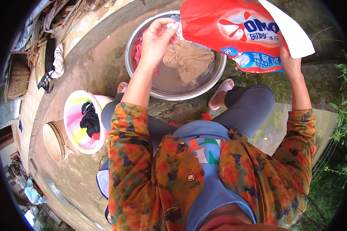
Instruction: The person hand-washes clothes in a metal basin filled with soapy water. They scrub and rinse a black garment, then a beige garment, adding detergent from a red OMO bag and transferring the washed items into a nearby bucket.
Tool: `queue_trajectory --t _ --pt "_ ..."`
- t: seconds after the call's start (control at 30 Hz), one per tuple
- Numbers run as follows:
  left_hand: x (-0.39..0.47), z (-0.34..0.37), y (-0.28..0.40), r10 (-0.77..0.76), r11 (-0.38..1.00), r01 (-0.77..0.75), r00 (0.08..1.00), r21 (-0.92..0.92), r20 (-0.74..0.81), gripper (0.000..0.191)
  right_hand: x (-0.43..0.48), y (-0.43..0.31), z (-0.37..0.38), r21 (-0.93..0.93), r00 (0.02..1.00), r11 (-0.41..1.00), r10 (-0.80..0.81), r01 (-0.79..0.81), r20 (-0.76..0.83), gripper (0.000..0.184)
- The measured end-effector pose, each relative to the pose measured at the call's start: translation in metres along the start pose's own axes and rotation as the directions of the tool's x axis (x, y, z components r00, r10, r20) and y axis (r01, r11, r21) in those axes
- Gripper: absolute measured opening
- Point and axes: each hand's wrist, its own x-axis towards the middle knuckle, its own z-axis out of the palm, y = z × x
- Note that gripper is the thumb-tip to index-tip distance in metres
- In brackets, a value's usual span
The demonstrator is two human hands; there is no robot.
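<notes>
An OMO laundry detergent bag (208,26), red plastic with a white edge, lies tilted over the right side of a metal basin (188,95). My right hand (289,56) grips its right end, the fingers partly behind it. My left hand (160,36) pinches a small white piece (175,26) at the bag's left end, above the basin; whether this is part of the bag I cannot tell. A brown cloth (190,59) lies in the basin's cloudy water, with a pink cloth (138,50) at the left wall.
Left of my legs, a multicoloured plastic bucket (75,127) lies tilted with black clothing (90,119) inside, beside a beige bucket (52,141). A woven basket (18,79) and scrap wood are farther left. Green plants (345,101) edge the right side.
</notes>
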Motion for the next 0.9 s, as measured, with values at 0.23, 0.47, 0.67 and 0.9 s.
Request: queue_trajectory --t 0.23,0.47,0.67,0.9 --pt "0.014 -0.019 -0.036 -0.200 0.892 0.134 0.974 -0.433 -0.110 0.022 0.005 0.000 -0.001 0.025 1.000 0.999 0.026 -0.027 0.011 0.020" --pt "-0.022 0.044 -0.145 -0.562 0.787 0.610 0.772 -0.097 0.299 0.049 0.020 -0.043 -0.011 0.001 0.990 0.999 0.047 -0.047 0.130 0.033" --pt "-0.050 0.132 -0.173 -0.365 0.873 0.469 0.814 -0.138 0.452 0.093 0.041 -0.079 -0.002 -0.057 0.965 0.998 0.045 -0.031 0.257 0.037" --pt "-0.044 0.184 -0.186 -0.386 0.787 0.567 0.760 -0.243 0.522 0.087 0.055 -0.111 0.015 -0.245 0.884 0.968 0.151 -0.043 0.443 0.029"
